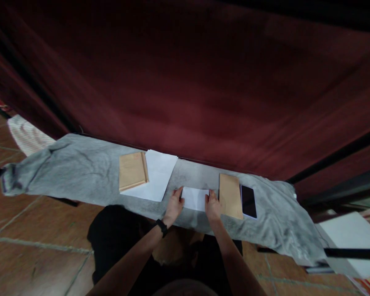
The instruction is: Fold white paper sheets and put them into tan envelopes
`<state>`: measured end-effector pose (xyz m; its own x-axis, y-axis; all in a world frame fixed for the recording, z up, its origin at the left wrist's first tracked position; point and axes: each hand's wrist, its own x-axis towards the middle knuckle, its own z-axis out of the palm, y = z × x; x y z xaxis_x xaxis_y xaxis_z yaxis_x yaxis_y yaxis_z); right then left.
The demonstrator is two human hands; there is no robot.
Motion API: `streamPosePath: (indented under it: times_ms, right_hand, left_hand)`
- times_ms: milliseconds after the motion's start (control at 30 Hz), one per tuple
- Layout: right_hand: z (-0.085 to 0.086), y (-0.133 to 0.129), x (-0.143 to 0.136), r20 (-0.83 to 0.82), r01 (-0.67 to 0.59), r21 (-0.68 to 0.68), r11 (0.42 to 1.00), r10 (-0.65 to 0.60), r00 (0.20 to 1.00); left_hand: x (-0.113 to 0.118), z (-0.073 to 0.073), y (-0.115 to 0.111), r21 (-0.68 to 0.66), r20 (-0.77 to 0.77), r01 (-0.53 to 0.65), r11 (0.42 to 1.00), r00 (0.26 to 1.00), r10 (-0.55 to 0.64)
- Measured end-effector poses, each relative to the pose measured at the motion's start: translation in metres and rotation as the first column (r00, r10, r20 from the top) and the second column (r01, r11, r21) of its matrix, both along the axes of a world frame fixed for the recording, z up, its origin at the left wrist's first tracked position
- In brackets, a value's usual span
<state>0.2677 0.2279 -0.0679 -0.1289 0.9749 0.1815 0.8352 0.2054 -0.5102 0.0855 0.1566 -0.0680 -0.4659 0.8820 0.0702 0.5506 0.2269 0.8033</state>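
Note:
A small white piece of paper (195, 199), which looks folded, lies between my hands on the grey cloth. Its left edge is in my left hand (175, 203), whose thumb and fingers close on it. At the opposite edge, my right hand (213, 205) grips the paper in the same way. To the right of that hand is a flat brown envelope (230, 195). Larger white sheets (158, 174) lie to the left, partly covered by a stack of brown envelopes (132, 170).
A phone (248, 201) with a dark screen rests beside the single envelope. Grey cloth (80, 170) covers the narrow table. Dark red fabric (185, 102) rises along its far side. At the lower right stands a white surface (354, 238), crossed by a black bar (354, 253).

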Motion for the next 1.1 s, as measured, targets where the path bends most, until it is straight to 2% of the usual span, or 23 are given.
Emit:
streamPosePath:
  times_ms: [167, 267, 333, 400, 500, 533, 600, 767, 1100]
  right_hand:
    - [0.002, -0.008, 0.001, 0.108, -0.046, 0.053, 0.998, 0.04, 0.993]
    - [0.0, -0.017, 0.0, 0.183, -0.189, 0.132, 0.973, 0.163, 0.97]
    - [-0.005, -0.027, 0.0, 0.228, -0.324, 0.174, 0.93, 0.282, 0.932]
    - [-0.011, -0.036, 0.0, 0.266, -0.408, 0.186, 0.894, 0.354, 0.897]
    - [-0.019, -0.047, 0.003, 0.324, -0.432, 0.19, 0.882, 0.359, 0.875]
    - [-0.021, -0.049, 0.004, 0.337, -0.429, 0.192, 0.883, 0.351, 0.874]
    - [-0.023, -0.051, 0.007, 0.35, -0.424, 0.2, 0.883, 0.34, 0.873]
    - [-0.027, -0.052, 0.012, 0.353, -0.394, 0.256, 0.883, 0.294, 0.888]
    - [-0.033, -0.057, 0.026, 0.313, -0.343, 0.319, 0.884, 0.243, 0.918]
  left_hand:
    - [0.01, 0.004, -0.009, -0.034, -0.211, 0.082, 0.996, 0.974, -0.087]
    - [0.016, 0.007, -0.014, -0.059, -0.316, 0.135, 0.989, 0.937, -0.147]
    - [0.022, 0.008, -0.015, -0.063, -0.369, 0.172, 0.983, 0.911, -0.182]
    - [0.029, 0.007, -0.014, -0.07, -0.457, 0.244, 0.967, 0.854, -0.249]
    - [0.037, 0.002, -0.012, -0.113, -0.613, 0.363, 0.925, 0.707, -0.353]
    - [0.038, 0.0, -0.011, -0.126, -0.647, 0.378, 0.917, 0.669, -0.365]
    - [0.036, -0.005, -0.011, -0.131, -0.68, 0.375, 0.918, 0.639, -0.358]
    - [0.027, -0.012, -0.014, -0.13, -0.71, 0.337, 0.932, 0.625, -0.325]
    - [0.017, -0.016, -0.019, -0.122, -0.688, 0.279, 0.952, 0.668, -0.284]
